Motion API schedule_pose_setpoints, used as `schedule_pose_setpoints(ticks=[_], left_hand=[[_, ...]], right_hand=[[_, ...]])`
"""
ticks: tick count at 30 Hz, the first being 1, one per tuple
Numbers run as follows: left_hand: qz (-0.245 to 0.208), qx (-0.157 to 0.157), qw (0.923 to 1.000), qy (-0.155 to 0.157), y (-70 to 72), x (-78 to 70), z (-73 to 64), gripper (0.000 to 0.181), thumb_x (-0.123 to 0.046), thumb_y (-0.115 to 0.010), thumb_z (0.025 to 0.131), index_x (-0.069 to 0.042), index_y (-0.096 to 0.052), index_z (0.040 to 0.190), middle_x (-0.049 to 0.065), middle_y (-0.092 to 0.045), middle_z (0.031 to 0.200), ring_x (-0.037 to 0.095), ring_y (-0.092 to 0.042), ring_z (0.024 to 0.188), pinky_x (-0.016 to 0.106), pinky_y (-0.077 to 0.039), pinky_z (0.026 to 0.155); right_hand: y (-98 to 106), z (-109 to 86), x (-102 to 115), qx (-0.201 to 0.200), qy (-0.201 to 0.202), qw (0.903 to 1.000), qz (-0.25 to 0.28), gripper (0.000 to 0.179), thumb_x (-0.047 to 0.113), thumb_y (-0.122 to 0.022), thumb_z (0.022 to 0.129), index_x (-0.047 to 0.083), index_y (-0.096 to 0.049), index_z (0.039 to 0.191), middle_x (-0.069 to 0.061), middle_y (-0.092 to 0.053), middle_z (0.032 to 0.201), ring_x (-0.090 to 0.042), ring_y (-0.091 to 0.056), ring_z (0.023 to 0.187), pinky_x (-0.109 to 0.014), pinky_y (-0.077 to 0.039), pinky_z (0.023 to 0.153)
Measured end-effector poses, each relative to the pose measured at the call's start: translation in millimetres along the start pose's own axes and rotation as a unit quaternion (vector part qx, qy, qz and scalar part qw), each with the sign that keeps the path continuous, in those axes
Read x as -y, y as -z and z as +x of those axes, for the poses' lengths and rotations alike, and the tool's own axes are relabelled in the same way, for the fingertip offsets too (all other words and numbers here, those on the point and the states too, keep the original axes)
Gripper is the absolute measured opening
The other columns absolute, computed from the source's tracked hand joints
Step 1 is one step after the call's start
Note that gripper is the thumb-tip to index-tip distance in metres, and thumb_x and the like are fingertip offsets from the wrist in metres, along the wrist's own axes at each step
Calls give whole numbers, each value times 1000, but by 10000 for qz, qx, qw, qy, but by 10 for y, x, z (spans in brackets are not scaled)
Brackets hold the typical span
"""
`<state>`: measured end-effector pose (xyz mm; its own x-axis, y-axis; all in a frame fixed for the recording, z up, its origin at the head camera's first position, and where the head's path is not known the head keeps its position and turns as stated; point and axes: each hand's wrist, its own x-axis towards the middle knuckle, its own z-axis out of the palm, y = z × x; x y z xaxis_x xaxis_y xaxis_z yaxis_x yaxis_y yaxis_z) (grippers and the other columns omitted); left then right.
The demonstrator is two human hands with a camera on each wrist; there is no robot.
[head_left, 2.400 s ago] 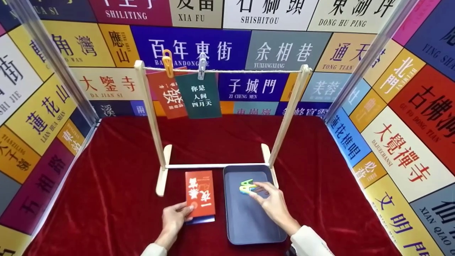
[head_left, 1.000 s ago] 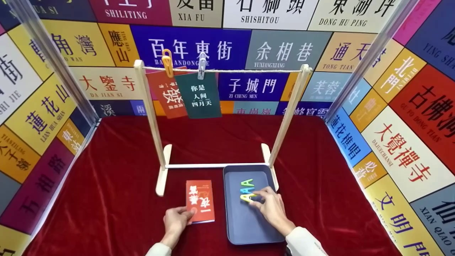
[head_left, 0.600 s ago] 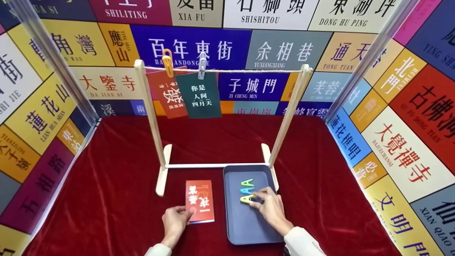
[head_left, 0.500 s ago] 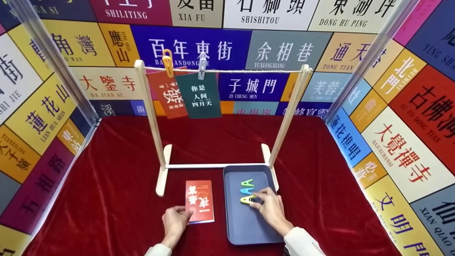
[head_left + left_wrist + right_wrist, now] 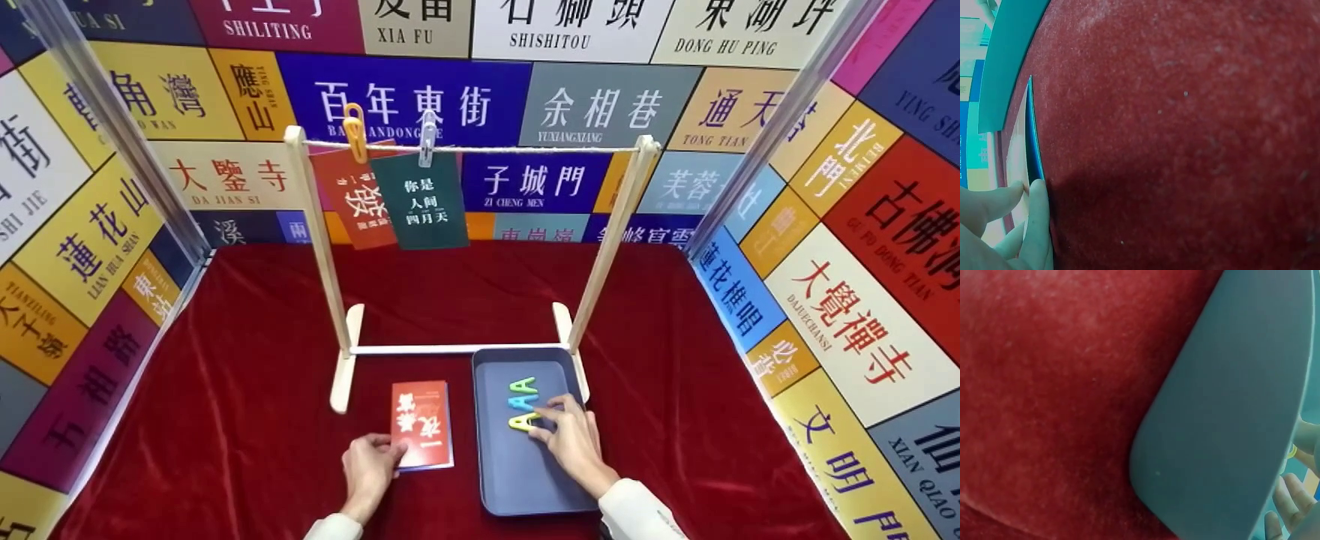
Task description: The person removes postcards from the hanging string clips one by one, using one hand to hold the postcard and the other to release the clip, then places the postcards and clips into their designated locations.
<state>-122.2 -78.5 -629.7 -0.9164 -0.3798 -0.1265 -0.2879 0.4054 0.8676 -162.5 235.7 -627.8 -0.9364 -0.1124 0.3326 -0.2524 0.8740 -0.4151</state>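
We see the yellow clip (image 5: 523, 422) inside the gray tray (image 5: 525, 480), with the blue clip (image 5: 521, 403) and green clip (image 5: 523, 385) lined up beyond it. Our right hand (image 5: 576, 442) seems to pinch its right end between thumb and forefinger, though the tray wall hides most of this in the right wrist view. Just left of the tray, our left hand (image 5: 371, 466) pinches the left edge of a red card (image 5: 421, 422). Behind, on the red cloth (image 5: 247, 375), stands a wooden frame (image 5: 321, 247); from its string (image 5: 540, 151), an orange clip (image 5: 355, 135) and a clear clip (image 5: 426, 142) hang another red card (image 5: 358, 202) and a dark green card (image 5: 424, 202).
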Motion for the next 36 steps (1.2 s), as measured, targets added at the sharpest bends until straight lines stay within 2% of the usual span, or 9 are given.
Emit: schedule_pose_setpoints(ticks=[6, 19, 23, 25, 30, 36], left_hand=[[-31, 4, 10000, -85, 4, 0, -3, 26, -12, -84, 80, 5, -75, 97, 16, -77, 77, 15, -64, 41, 24, -56, 45], [100, 0, 9999, -104, 16, 15, -9, 29, -12, -82, 81, 6, -74, 103, 18, -77, 86, 15, -65, 44, 24, -55, 42], [231, -23, 9996, -160, 29, 9, -13, 27, -12, -82, 80, 4, -75, 101, 14, -77, 83, 11, -64, 45, 26, -57, 51], [377, -68, 9990, -214, 37, 3, -15, 26, -12, -83, 79, 2, -76, 100, 12, -77, 82, 12, -68, 53, 30, -59, 60], [583, -160, 9978, -253, 65, -19, -20, 30, -18, -86, 78, -2, -77, 102, 11, -78, 87, 25, -74, 82, 46, -58, 79], [528, -154, 9984, -112, 125, -59, -12, 35, -18, -86, 78, -2, -76, 108, 15, -77, 93, 30, -74, 89, 49, -57, 83]], right_hand=[[-10, -3, -11, 1, 57, 9999, -149, 39, 23, -90, 70, 17, -80, 107, -3, -67, 103, -22, -58, 92, -36, -43, 74], [-17, -17, -11, 115, 112, 9995, -275, 37, 27, -88, 73, 16, -80, 108, -3, -72, 109, -22, -59, 94, -37, -44, 75], [-11, -11, -8, 178, 85, 9994, -283, 37, 26, -87, 75, 15, -80, 109, -4, -71, 111, -23, -60, 96, -38, -44, 76], [-8, -9, -2, 173, 67, 9995, -269, 37, 26, -88, 74, 15, -79, 109, -5, -71, 111, -23, -60, 96, -39, -45, 76], [8, -7, 23, 176, -18, 9997, -193, 39, 25, -88, 73, 15, -79, 110, -6, -71, 112, -24, -60, 97, -40, -45, 78], [66, 33, 43, -28, 99, 9999, -110, 40, 25, -89, 73, 13, -79, 110, -8, -72, 113, -27, -62, 99, -40, -46, 77]])
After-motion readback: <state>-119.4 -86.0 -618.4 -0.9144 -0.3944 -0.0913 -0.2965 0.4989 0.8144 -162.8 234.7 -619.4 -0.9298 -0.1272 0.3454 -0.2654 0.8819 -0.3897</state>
